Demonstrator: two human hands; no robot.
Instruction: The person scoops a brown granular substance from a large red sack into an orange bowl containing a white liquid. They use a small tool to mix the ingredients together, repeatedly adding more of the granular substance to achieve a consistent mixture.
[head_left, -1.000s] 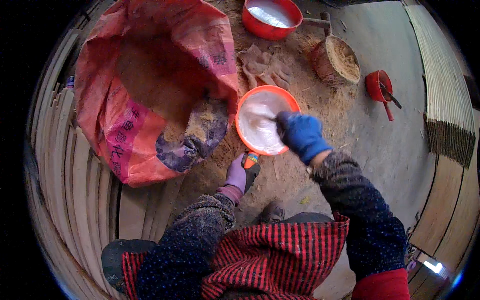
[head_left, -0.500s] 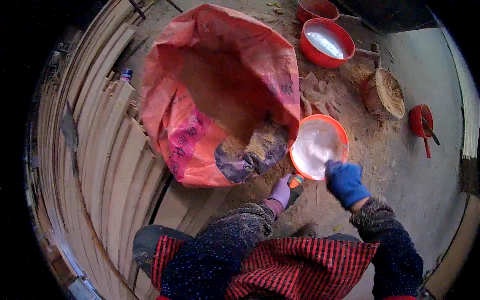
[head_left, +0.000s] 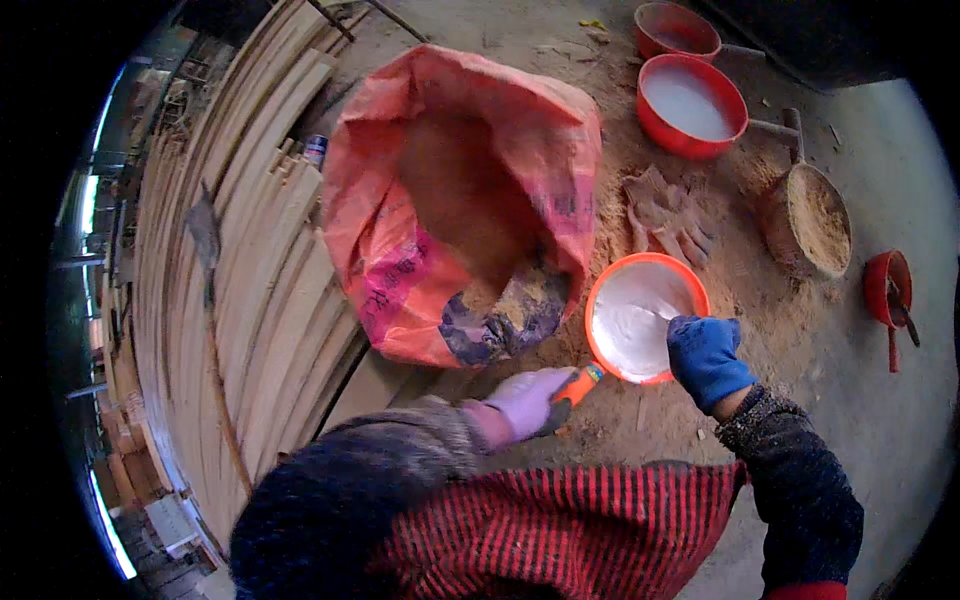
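An orange-rimmed ladle [head_left: 700, 287] with a white, creamy paste [head_left: 630, 330] in its bowl rests on the dusty floor. My left hand [head_left: 527, 402], in a lilac glove, is closed round its orange handle [head_left: 583, 383], which points down and left from the bowl. Over the right side of the bowl, my right hand [head_left: 710, 362] in a blue glove is closed in a fist. A thin bit of something seems to run from its fingers into the paste, but the fist hides what it is. Close to the bowl's left stands a large pinkish-red woven sack [head_left: 385, 190], open and holding brown powder [head_left: 470, 200].
Beyond the ladle lies a crumpled dusty glove [head_left: 665, 210]. Red ladles [head_left: 690, 150], one with whitish liquid, stand farther back. A pan of sawdust-like powder [head_left: 815, 220] and a small red dipper [head_left: 888, 285] are at right. Stacked wooden strips [head_left: 250, 300] fill the left.
My left hand and the handle have swung left, away from the bowl's underside. My right hand has shifted slightly, and the paste looks smoother. The whole view has shifted a little.
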